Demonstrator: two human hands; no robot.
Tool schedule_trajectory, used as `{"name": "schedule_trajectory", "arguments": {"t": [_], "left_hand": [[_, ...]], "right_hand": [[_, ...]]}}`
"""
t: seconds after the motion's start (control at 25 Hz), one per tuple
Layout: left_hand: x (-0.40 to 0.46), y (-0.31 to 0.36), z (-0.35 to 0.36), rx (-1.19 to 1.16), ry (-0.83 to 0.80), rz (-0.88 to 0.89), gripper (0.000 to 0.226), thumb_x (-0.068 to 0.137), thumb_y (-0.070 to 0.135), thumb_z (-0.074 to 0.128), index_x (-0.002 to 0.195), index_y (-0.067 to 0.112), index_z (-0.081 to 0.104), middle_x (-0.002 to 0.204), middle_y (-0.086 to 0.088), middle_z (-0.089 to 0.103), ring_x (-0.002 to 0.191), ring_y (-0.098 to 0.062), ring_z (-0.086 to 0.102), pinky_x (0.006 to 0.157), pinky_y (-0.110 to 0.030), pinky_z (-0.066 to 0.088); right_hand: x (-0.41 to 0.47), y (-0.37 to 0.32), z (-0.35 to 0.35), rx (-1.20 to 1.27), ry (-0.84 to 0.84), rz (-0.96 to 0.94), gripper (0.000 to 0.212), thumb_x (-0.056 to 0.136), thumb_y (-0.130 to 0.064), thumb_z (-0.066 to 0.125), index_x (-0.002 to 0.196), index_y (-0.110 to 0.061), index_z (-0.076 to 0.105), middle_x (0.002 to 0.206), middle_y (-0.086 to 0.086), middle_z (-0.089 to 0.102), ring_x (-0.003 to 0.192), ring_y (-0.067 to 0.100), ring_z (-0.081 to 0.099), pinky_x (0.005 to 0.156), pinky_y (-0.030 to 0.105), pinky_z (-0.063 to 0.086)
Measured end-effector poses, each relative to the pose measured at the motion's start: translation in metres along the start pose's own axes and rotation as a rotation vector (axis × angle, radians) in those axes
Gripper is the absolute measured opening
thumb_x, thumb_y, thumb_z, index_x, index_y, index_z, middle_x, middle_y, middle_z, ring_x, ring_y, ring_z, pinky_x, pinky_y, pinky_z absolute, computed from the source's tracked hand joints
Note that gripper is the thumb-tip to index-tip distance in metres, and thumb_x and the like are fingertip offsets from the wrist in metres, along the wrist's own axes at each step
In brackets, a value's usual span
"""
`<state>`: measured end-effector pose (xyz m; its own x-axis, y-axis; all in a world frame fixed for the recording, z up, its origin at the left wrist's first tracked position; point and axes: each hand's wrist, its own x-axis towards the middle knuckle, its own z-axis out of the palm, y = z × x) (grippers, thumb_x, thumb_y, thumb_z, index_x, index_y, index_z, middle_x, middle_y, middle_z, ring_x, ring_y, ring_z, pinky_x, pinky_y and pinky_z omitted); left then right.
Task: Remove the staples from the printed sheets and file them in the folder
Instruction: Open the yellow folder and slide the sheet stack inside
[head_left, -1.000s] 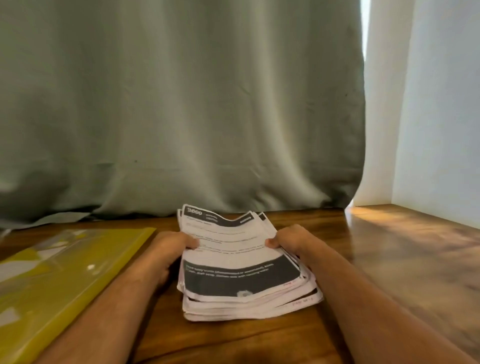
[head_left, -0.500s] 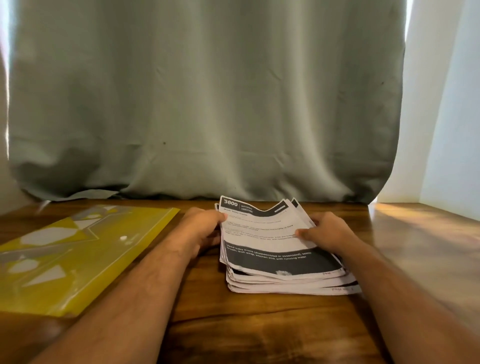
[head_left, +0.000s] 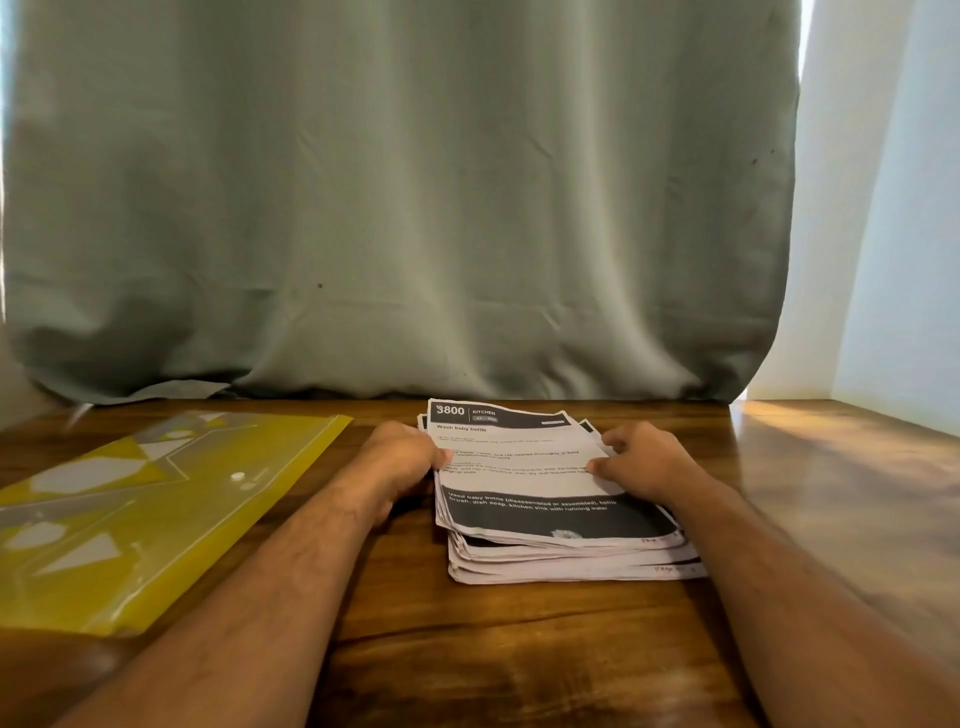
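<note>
Folder (head_left: 156, 499) left of sheets (head_left: 545, 483); right tabletop (head_left: 831, 493) bare.

Top sheet (head_left: 524, 457) of the stack, printed: "3800", "KITCHEN", "Wash baby bottle"; at 6 o'clock, "Used baby bottle…".

Grey-green curtain (head_left: 405, 208), wooden table (head_left: 519, 649), pale wall (head_left: 893, 234) at right
</note>
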<state>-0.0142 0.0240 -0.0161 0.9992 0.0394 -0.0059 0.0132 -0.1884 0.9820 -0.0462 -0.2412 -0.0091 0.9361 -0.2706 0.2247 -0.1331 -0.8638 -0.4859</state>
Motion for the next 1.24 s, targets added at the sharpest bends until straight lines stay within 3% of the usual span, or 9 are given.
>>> {"name": "schedule_trajectory", "arguments": {"t": [0.16,0.36,0.6,0.76,0.84,0.96,1.04,1.2,1.24], "left_hand": [[0.006,-0.005,0.000,0.105,0.059,0.047,0.011,0.084,0.009,0.075,0.095,0.010,0.075,0.102,-0.007,0.077,0.096,-0.025,0.072,0.098,-0.042,0.055],[-0.006,0.003,-0.003,0.533,0.257,0.196,0.003,0.087,0.020,0.070,0.088,0.020,0.073,0.112,-0.004,0.074,0.103,-0.025,0.067,0.083,-0.027,0.048],[-0.024,0.028,-0.026,0.568,0.421,0.219,0.026,0.087,0.020,0.069,0.113,0.017,0.073,0.125,-0.010,0.069,0.120,-0.032,0.060,0.097,-0.033,0.048],[-0.018,0.042,-0.080,0.784,0.394,0.103,0.043,0.081,0.033,0.076,0.120,0.015,0.069,0.127,-0.012,0.067,0.118,-0.032,0.061,0.092,-0.035,0.050],[-0.023,0.035,-0.112,0.964,0.443,0.069,0.040,0.082,0.034,0.071,0.118,0.015,0.070,0.123,-0.012,0.068,0.113,-0.033,0.064,0.086,-0.036,0.050],[-0.040,0.006,-0.142,1.194,0.539,0.079,0.034,0.089,0.027,0.063,0.118,0.011,0.067,0.124,-0.014,0.067,0.113,-0.033,0.065,0.086,-0.036,0.052],[-0.047,-0.011,-0.150,1.220,0.529,0.095,0.038,0.092,0.034,0.063,0.121,0.010,0.064,0.126,-0.014,0.066,0.115,-0.032,0.064,0.088,-0.036,0.052],[-0.043,-0.022,-0.155,1.115,0.481,0.058,0.051,0.090,0.048,0.065,0.121,0.008,0.064,0.129,-0.014,0.065,0.119,-0.031,0.061,0.093,-0.035,0.049],[-0.043,-0.022,-0.154,1.064,0.481,0.043,0.052,0.089,0.048,0.066,0.121,0.007,0.064,0.129,-0.014,0.065,0.120,-0.031,0.060,0.093,-0.035,0.049]], "right_hand": [[0.000,0.001,0.001,-0.048,0.022,-0.030,0.046,0.087,-0.035,0.072,0.130,-0.021,0.062,0.129,0.004,0.062,0.113,0.020,0.058,0.097,0.033,0.047],[-0.003,-0.005,-0.003,0.002,0.159,-0.127,0.023,0.086,-0.032,0.073,0.108,-0.026,0.071,0.106,-0.002,0.069,0.099,0.016,0.062,0.090,0.030,0.050],[-0.036,-0.066,-0.005,0.277,0.294,-0.303,0.009,0.090,-0.023,0.068,0.097,-0.025,0.073,0.088,-0.011,0.068,0.083,0.005,0.062,0.082,0.020,0.047],[-0.057,-0.152,0.018,0.438,0.175,-0.406,0.009,0.087,-0.021,0.070,0.095,-0.025,0.074,0.083,-0.012,0.068,0.078,0.005,0.064,0.076,0.013,0.048],[-0.062,-0.198,0.039,0.585,0.109,-0.315,0.011,0.081,-0.019,0.069,0.090,-0.023,0.074,0.086,-0.006,0.073,0.081,0.016,0.070,0.080,0.026,0.057],[-0.065,-0.250,0.081,0.663,-0.176,-0.106,0.030,0.072,-0.021,0.064,0.100,-0.012,0.071,0.103,0.010,0.072,0.095,0.032,0.070,0.087,0.043,0.059],[-0.072,-0.265,0.107,0.669,-0.311,-0.033,0.041,0.066,-0.022,0.064,0.105,-0.008,0.066,0.108,0.016,0.068,0.097,0.035,0.067,0.083,0.048,0.060],[-0.084,-0.275,0.118,0.917,-0.327,0.058,0.007,0.081,-0.006,0.059,0.082,-0.011,0.063,0.088,0.012,0.060,0.080,0.028,0.058,0.085,0.050,0.057],[-0.082,-0.275,0.119,0.976,-0.346,0.105,0.013,0.084,-0.002,0.056,0.079,-0.013,0.059,0.084,0.009,0.055,0.077,0.027,0.054,0.080,0.048,0.055]]}}
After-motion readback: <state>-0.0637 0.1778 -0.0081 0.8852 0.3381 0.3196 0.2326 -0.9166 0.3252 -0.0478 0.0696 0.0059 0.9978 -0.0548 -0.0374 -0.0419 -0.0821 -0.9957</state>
